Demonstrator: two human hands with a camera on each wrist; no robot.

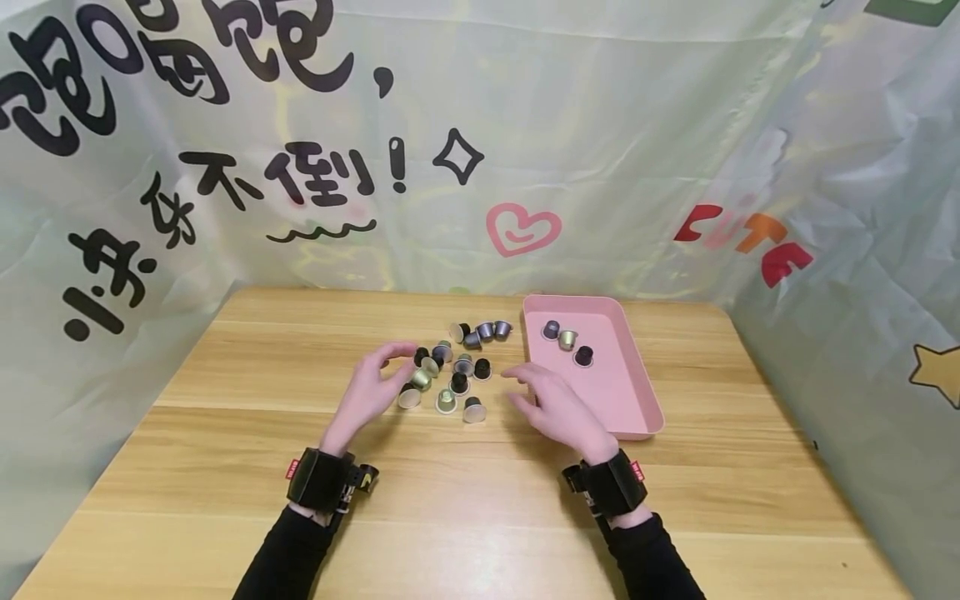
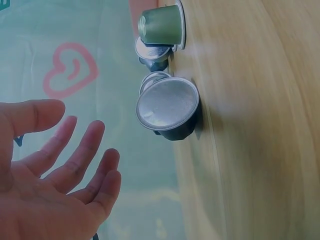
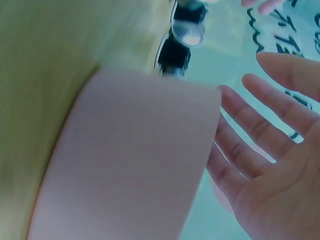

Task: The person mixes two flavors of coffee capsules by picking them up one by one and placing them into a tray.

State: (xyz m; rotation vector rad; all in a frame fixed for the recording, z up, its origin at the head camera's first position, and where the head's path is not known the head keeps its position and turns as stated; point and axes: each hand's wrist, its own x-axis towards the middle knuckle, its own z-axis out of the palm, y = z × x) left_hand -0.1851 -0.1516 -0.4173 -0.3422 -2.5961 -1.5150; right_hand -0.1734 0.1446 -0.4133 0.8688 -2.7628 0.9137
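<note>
Several small coffee capsules lie grouped on the wooden table, among them a pale green capsule [image 1: 446,401], a black capsule [image 1: 482,368] and a blue-grey capsule [image 1: 502,331]. At the group's left side is my left hand [image 1: 372,383], fingers loosely bent. In the left wrist view its palm [image 2: 55,175] holds nothing, near a dark capsule [image 2: 167,104] with its silver lid facing the camera and a green capsule [image 2: 162,26]. Over the left edge of a pink tray [image 1: 626,392] hovers my right hand [image 1: 558,406], its fingers relaxed and holding nothing.
Inside the tray are a dark blue capsule [image 1: 551,329], a gold-green capsule [image 1: 567,340] and a black capsule [image 1: 583,356]. The wooden table [image 1: 480,517] meets a printed cloth backdrop [image 1: 615,150] at the back and sides.
</note>
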